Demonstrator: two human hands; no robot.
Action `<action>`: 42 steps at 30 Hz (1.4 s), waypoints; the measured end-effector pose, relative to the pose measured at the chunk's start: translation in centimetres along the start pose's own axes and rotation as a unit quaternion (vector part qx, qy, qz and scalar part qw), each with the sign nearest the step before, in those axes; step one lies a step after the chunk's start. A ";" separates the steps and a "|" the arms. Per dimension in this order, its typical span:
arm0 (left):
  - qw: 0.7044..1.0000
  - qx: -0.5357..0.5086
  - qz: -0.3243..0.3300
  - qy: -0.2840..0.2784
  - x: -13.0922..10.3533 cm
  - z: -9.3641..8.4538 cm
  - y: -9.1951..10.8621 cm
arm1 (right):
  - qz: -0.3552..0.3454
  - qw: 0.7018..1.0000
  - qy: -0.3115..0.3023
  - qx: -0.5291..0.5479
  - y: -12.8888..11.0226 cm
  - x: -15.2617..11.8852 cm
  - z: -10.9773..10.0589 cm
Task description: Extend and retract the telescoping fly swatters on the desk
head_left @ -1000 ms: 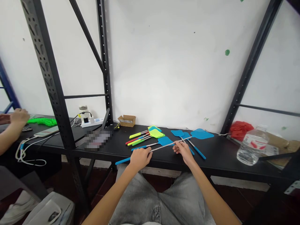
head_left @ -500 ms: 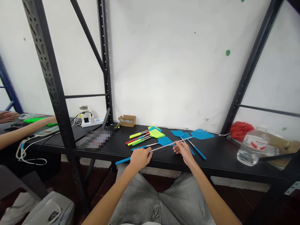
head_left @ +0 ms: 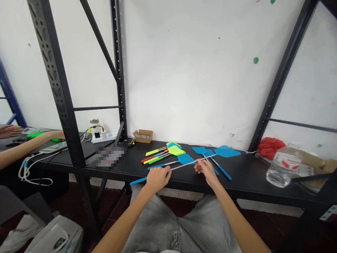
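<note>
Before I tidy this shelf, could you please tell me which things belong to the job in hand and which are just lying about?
Job in hand, it seems:
long blue swatter, held by left hand and right hand
other blue swatters
yellow-topped swatters

Seemingly just lying about:
water bottle
red bag
small open box

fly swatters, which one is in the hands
The blue fly swatter with the rightmost head: left hand at its handle, right hand on its rod; the others lie unheld.
</note>
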State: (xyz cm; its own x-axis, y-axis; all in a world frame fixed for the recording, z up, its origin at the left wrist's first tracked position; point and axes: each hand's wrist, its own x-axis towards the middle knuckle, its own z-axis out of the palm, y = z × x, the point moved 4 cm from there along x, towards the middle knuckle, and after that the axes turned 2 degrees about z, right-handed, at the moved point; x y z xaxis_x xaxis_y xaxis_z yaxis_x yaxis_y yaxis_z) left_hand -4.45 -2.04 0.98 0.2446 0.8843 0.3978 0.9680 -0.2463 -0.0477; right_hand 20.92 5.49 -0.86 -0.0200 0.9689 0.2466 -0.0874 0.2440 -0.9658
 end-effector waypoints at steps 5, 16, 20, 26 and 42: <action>1.000 0.002 -0.001 -0.001 -0.1 -0.1 0.0 | 0.000 1.000 0.001 0.000 0.0 0.0 0.0; 1.000 -0.005 -0.002 -0.013 0.0 -0.2 0.0 | 0.001 1.000 0.001 0.001 0.1 0.1 0.0; 1.000 -0.012 -0.005 -0.016 -0.1 -0.2 0.0 | 0.002 1.000 0.000 -0.003 0.1 0.1 -0.1; 1.000 -0.005 0.001 -0.012 0.0 -0.1 -0.1 | 0.001 1.000 -0.002 0.000 0.0 0.1 0.0; 1.000 -0.006 -0.001 -0.016 -0.1 -0.3 0.0 | -0.001 1.000 -0.002 0.000 0.0 0.0 0.0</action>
State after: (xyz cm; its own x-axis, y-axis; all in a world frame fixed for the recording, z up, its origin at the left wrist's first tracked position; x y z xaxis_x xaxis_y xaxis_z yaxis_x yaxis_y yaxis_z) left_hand -4.47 -2.26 1.20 0.2449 0.8972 0.3675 0.9678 -0.2493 -0.0362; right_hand 20.91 5.50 -0.85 -0.0235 0.9685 0.2481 -0.0864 0.2453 -0.9656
